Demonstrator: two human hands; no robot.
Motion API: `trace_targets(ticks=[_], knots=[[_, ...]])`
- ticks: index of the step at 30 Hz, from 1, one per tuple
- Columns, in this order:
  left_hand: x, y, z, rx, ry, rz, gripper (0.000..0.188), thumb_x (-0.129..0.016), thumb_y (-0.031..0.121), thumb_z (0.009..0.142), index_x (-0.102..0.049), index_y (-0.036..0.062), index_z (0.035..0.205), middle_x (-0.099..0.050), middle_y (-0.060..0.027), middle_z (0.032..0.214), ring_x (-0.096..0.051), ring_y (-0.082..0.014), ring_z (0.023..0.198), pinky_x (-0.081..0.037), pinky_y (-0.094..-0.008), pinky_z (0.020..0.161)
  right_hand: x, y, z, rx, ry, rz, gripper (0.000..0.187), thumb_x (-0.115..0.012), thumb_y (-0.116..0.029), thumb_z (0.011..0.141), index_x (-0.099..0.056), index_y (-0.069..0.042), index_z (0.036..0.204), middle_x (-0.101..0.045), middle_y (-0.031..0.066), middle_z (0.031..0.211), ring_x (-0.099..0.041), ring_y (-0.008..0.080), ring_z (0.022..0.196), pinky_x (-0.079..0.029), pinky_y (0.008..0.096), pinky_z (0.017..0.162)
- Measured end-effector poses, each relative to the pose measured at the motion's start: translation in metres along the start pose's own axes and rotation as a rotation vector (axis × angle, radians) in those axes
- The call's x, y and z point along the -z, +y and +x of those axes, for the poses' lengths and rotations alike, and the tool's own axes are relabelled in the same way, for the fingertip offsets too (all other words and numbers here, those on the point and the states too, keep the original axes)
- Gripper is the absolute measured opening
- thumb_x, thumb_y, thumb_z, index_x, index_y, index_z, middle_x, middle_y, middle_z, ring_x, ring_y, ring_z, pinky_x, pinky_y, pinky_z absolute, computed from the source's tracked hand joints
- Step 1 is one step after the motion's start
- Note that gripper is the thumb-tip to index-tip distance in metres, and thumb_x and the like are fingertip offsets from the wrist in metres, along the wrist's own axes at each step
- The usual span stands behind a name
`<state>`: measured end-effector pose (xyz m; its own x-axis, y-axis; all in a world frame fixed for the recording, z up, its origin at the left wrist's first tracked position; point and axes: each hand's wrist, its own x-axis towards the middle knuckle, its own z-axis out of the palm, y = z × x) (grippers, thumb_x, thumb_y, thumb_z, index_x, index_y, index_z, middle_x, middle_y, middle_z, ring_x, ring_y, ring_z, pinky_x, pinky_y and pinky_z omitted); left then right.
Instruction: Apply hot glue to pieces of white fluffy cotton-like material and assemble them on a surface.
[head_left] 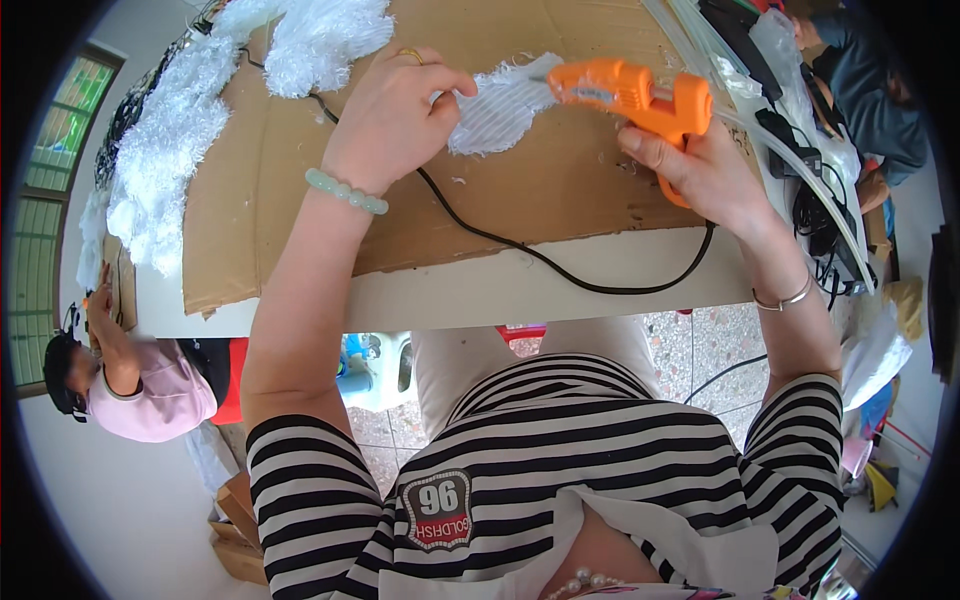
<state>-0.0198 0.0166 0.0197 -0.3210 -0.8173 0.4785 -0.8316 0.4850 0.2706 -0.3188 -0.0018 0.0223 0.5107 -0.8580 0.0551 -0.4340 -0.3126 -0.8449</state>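
In my right hand (722,178) is an orange hot glue gun (625,88), my fingers wrapped round its handle. Its nozzle points left, at the upper right end of a ribbed white fabric piece (495,112) lying on brown cardboard (560,190). My left hand (395,118) is closed at the left edge of that piece, thumb and forefinger pinching there. The exact grip of the fingertips is partly hidden. From the glue gun's handle a black cord (500,238) loops across the cardboard and passes under my left wrist.
Fluffy white tinsel-like bundles (170,165) lie along the left and far left of the white table (420,298). Clear tubes (800,165) and black cables with adapters (795,135) crowd the right side. One person (150,385) sits at left; another person (865,90) is at far right.
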Motion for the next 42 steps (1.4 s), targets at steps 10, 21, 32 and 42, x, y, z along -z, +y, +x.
trace_targets(ticks=[10,21,32,42], knots=[[-0.019,-0.012,-0.011,-0.122,0.093,0.119,0.023,-0.057,-0.003,0.073,-0.074,0.0077,0.083,-0.067,-0.0084,0.089,-0.059,-0.0293,0.093,-0.049,-0.0383,0.085,-0.013,-0.002,0.003,-0.011,-0.032,-0.236,0.042,-0.066,-0.040,0.090,-0.063,-0.005,0.113,-0.066,0.0141,0.092,-0.064,0.0296,0.086,-0.050,0.0368,0.078],[-0.018,-0.016,-0.011,-0.138,0.057,0.093,0.026,-0.054,-0.005,0.073,-0.073,0.0074,0.086,-0.066,-0.0087,0.090,-0.058,-0.0300,0.094,-0.048,-0.0386,0.086,-0.015,0.001,0.005,0.120,0.001,-0.326,0.039,-0.066,-0.037,0.090,-0.062,-0.005,0.112,-0.064,0.0163,0.084,-0.063,0.0348,0.080,-0.050,0.0395,0.072],[-0.015,-0.017,-0.012,-0.118,0.018,0.050,0.033,-0.048,-0.007,0.074,-0.072,0.0072,0.092,-0.064,-0.0098,0.094,-0.057,-0.0297,0.095,-0.046,-0.0386,0.087,-0.016,0.004,0.000,0.113,-0.009,-0.295,0.044,-0.066,-0.033,0.091,-0.057,-0.006,0.124,-0.063,0.0142,0.082,-0.063,0.0289,0.076,-0.049,0.0348,0.073],[-0.007,-0.012,-0.010,-0.206,0.058,0.007,0.019,-0.054,-0.003,0.069,-0.069,0.0030,0.079,-0.062,-0.0113,0.081,-0.057,-0.0267,0.086,-0.042,-0.0360,0.086,-0.011,-0.008,-0.002,0.020,-0.065,-0.308,0.035,-0.068,-0.028,0.090,-0.062,0.000,0.110,-0.060,0.0097,0.075,-0.057,0.0201,0.067,-0.048,0.0313,0.067]])
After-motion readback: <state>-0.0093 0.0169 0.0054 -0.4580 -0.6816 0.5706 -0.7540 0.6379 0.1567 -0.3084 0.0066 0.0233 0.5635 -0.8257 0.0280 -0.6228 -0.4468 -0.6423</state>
